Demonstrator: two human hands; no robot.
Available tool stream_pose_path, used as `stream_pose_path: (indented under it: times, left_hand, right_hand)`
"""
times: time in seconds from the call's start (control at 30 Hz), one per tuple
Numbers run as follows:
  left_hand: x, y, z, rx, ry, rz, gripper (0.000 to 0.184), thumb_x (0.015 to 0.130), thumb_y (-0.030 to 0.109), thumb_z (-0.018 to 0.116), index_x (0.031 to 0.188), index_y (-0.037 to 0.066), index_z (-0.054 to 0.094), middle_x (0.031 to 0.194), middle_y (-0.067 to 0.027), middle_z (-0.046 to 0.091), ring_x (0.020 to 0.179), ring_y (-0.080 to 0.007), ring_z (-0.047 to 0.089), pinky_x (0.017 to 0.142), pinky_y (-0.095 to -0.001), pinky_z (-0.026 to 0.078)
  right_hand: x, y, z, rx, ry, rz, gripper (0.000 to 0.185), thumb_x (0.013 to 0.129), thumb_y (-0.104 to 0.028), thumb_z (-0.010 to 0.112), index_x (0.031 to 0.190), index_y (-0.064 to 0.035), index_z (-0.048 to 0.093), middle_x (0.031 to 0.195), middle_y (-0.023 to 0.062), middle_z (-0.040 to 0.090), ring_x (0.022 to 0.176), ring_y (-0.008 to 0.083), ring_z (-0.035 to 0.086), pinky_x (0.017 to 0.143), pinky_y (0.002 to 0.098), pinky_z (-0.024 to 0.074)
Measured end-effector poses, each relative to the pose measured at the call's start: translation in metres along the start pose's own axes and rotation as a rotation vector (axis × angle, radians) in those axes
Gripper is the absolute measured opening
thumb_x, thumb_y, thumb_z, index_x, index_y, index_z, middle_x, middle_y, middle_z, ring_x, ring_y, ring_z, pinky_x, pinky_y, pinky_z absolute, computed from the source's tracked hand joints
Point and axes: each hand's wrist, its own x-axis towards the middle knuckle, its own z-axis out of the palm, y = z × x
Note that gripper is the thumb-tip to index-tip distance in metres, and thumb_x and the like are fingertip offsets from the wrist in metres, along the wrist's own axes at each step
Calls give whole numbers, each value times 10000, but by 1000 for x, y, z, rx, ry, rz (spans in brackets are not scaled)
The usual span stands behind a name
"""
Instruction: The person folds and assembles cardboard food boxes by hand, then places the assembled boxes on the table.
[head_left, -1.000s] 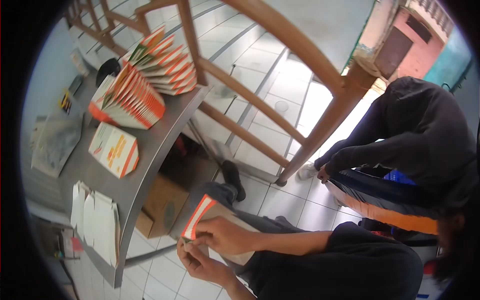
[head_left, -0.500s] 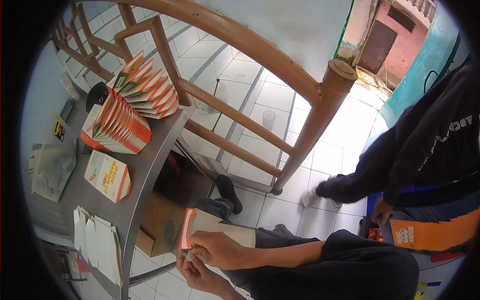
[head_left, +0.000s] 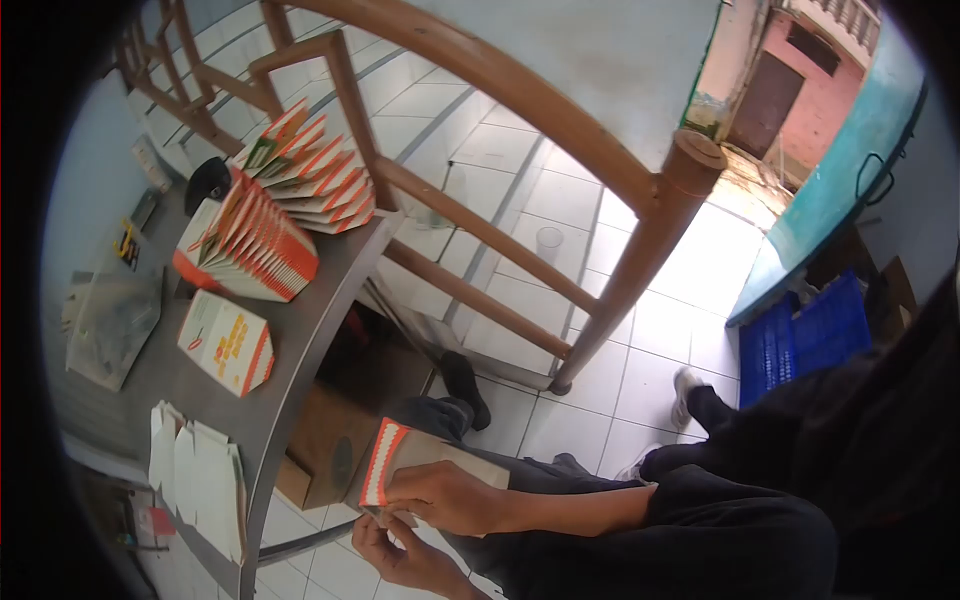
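A paper food carton (head_left: 435,448) with an orange-and-white scalloped edge lies over my lap, its kraft-brown side showing. My right hand (head_left: 445,497) is closed over the carton near its lower edge. Just below, my left hand (head_left: 408,557) pinches the carton's lower corner, fingertips close to those of the right. The fingertips partly hide the corner. On the grey table to the left, a flat carton (head_left: 228,343) with printed lettering lies near nested orange-and-white cartons (head_left: 250,240) and a fanned stack of cartons (head_left: 320,180). White folded card pieces (head_left: 200,480) lie at its near end.
The grey table (head_left: 325,315) has a curved edge beside me. A brown metal railing (head_left: 520,90) stands ahead, with tiled steps and a clear cup (head_left: 549,240) behind. Blue crates (head_left: 800,335) stand right. A person in dark clothes (head_left: 800,430) is close on the right.
The person on the right has moved lower and nearer, uncovering the blue crates; their orange packs have left view. My hands stay on the carton, with small finger shifts. The view has shifted slightly.
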Motion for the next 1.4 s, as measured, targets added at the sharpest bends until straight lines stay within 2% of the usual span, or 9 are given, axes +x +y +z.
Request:
stream_pose_path:
  times: [0.13,0.27,0.33,0.43,0.5,0.57,0.87,1.1,1.4]
  left_hand:
    - [5,-15,-6,41,-26,202,109,895,-74,649,970,4,661,1096,-92,623,1032,-209,597,909,-330,483]
    - [10,1,-17,33,1,113,172,773,-64,741,905,36,697,1035,-109,676,999,-260,641,919,-358,501]
    - [8,0,-26,42,-73,127,230,788,-31,764,999,42,711,1067,-108,684,1021,-273,646,925,-372,508]
    - [8,-4,-19,-59,-83,143,214,822,11,772,1025,44,713,1147,-78,660,1102,-257,610,924,-366,514]
    - [10,-7,-20,-137,-91,102,180,850,34,763,1022,34,709,1174,-68,635,1131,-245,591,922,-359,515]
    - [14,-9,-17,-265,-110,-8,159,872,47,751,1022,23,705,1177,-69,616,1140,-238,580,927,-353,512]
    - [12,-21,-25,-300,54,34,143,906,62,738,1032,9,699,1168,-79,578,1136,-218,572,957,-342,500]
    - [6,-23,-37,-549,132,-214,142,935,71,715,1053,-4,691,1180,-62,548,1125,-160,588,968,-299,487]
    - [10,-34,-67,-429,123,-154,135,932,55,705,1047,-12,683,1123,-72,580,1056,-178,612,918,-303,496]
  right_hand:
    - [3,9,0,-83,-50,-74,211,898,-89,684,1097,-17,691,1015,157,691,954,345,676,821,406,538]
    - [7,-2,-18,-229,-267,-65,290,872,-34,699,1161,-9,710,1063,173,726,948,344,707,846,394,548]
    - [10,-19,-16,-332,-246,55,182,854,-18,720,1029,24,747,958,177,737,884,331,716,794,365,537]
    - [5,4,-19,-206,-127,105,109,844,23,717,947,57,727,884,117,720,824,175,672,742,304,528]
    - [-4,35,-25,-223,-107,106,129,948,56,610,1064,76,663,951,73,672,838,128,631,749,258,515]
    - [-4,30,-20,-372,-81,143,284,984,-231,719,1145,3,714,1007,154,725,872,237,685,788,333,556]
    - [-6,19,40,-374,108,71,344,1030,-263,652,1152,58,666,1027,179,704,881,286,653,813,387,541]
    - [5,0,66,-415,-149,-17,318,1077,-267,543,1022,44,577,963,205,599,889,339,573,817,417,483]
    - [16,-6,92,-418,-257,-177,288,1045,-252,585,999,27,641,961,188,617,874,337,586,824,425,492]
